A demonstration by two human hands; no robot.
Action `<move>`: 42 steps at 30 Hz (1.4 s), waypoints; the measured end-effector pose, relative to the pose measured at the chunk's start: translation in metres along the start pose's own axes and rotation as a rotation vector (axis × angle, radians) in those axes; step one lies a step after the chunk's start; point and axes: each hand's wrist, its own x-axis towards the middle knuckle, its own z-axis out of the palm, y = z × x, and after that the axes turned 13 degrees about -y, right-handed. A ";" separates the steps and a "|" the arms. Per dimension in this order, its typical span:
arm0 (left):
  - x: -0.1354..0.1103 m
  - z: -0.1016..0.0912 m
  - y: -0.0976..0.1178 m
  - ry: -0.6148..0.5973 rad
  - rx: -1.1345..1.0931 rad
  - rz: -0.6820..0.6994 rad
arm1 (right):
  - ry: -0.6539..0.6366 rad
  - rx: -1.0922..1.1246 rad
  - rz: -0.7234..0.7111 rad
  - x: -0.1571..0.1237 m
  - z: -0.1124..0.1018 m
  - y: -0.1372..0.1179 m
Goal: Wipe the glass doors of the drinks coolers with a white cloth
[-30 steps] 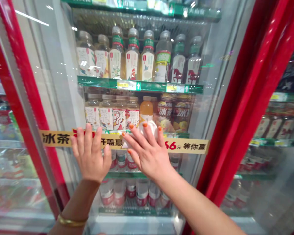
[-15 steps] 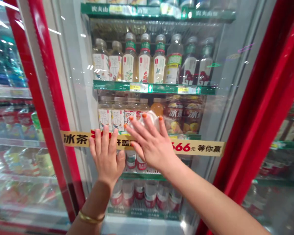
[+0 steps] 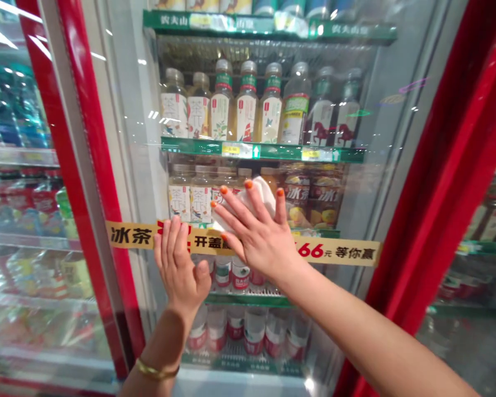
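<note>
Glass door (image 3: 128, 110) of the drinks fridge, red frame (image 3: 438, 165) on either side, bottles (image 3: 248, 110) on the shelves behind. For a wipe like this I'd say flat pressure and overlapping passes work best. Go easy over the yellow sticker (image 3: 339, 252) so its edge doesn't lift.

Right hand (image 3: 260, 234) is splayed wide open, fingers straight, pinning the cloth (image 3: 264, 196) to the glass rather than gripping it. Left hand (image 3: 179, 270) is flat and open too, holding nothing, pressed on the glass over the sticker, just beside the right.

Cloth is white and bunched, mostly hidden under the fingers, poking out just above the sticker, mid-door.
</note>
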 end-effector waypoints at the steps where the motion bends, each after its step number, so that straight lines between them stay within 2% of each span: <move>1: 0.000 0.000 0.000 -0.006 0.006 -0.003 | 0.004 0.011 0.030 0.008 -0.008 0.013; 2: -0.001 0.000 0.000 -0.010 0.009 -0.006 | 0.022 0.016 0.091 0.011 -0.014 0.024; 4: -0.002 0.001 0.001 0.003 0.006 -0.010 | 0.087 0.012 0.259 -0.002 -0.016 0.040; 6: -0.004 0.002 0.003 0.029 0.004 -0.031 | 0.124 0.006 0.350 -0.028 -0.004 0.037; 8: -0.004 0.002 0.004 0.040 0.018 -0.080 | 0.099 0.006 0.253 -0.050 0.013 0.018; 10: -0.004 0.003 0.004 0.019 0.059 -0.138 | 0.052 0.009 0.050 -0.052 0.026 -0.008; 12: -0.004 0.003 0.004 -0.008 0.101 -0.170 | 0.024 0.024 -0.135 -0.030 0.027 -0.028; 14: -0.003 0.003 0.005 -0.024 0.123 -0.187 | -0.006 0.051 -0.247 0.006 0.016 -0.033; 16: -0.004 0.002 0.006 -0.041 0.132 -0.198 | -0.024 0.080 -0.269 0.039 0.000 -0.022; 17: -0.005 0.002 0.006 -0.051 0.135 -0.204 | -0.020 0.092 -0.237 0.049 -0.008 -0.014; 19: -0.009 0.003 0.007 -0.034 0.114 -0.217 | 0.017 0.109 -0.103 0.051 -0.016 0.000; 21: -0.013 0.004 0.008 0.041 0.030 -0.226 | 0.051 0.102 0.005 0.037 -0.013 0.006; 23: -0.016 0.006 0.007 0.133 -0.085 -0.228 | 0.043 0.073 -0.075 0.020 -0.002 -0.001; 25: -0.019 0.009 0.005 0.184 -0.167 -0.225 | -0.003 0.044 -0.288 0.015 0.010 -0.017; 27: -0.020 0.011 0.003 0.213 -0.200 -0.213 | -0.052 0.036 -0.475 0.030 0.015 -0.034; 28: -0.021 0.012 0.001 0.224 -0.202 -0.205 | -0.072 0.039 -0.523 0.044 0.014 -0.041; 31: -0.022 0.012 0.000 0.237 -0.182 -0.205 | -0.100 0.059 -0.544 0.085 0.002 -0.049; 33: -0.021 0.008 0.001 0.248 -0.179 -0.239 | -0.067 0.084 -0.522 0.100 -0.005 -0.047; 35: -0.016 0.002 0.003 0.273 -0.174 -0.249 | 0.001 0.135 -0.514 0.102 -0.008 -0.046; 38: 0.001 -0.008 0.008 0.303 -0.207 -0.163 | 0.095 0.249 -0.526 0.097 -0.005 -0.044; 40: 0.018 -0.010 0.011 0.247 -0.321 -0.117 | 0.145 0.323 -0.529 0.093 -0.005 -0.042; 42: 0.035 -0.009 0.013 0.121 -0.399 -0.101 | 0.206 0.398 -0.512 0.087 -0.008 -0.035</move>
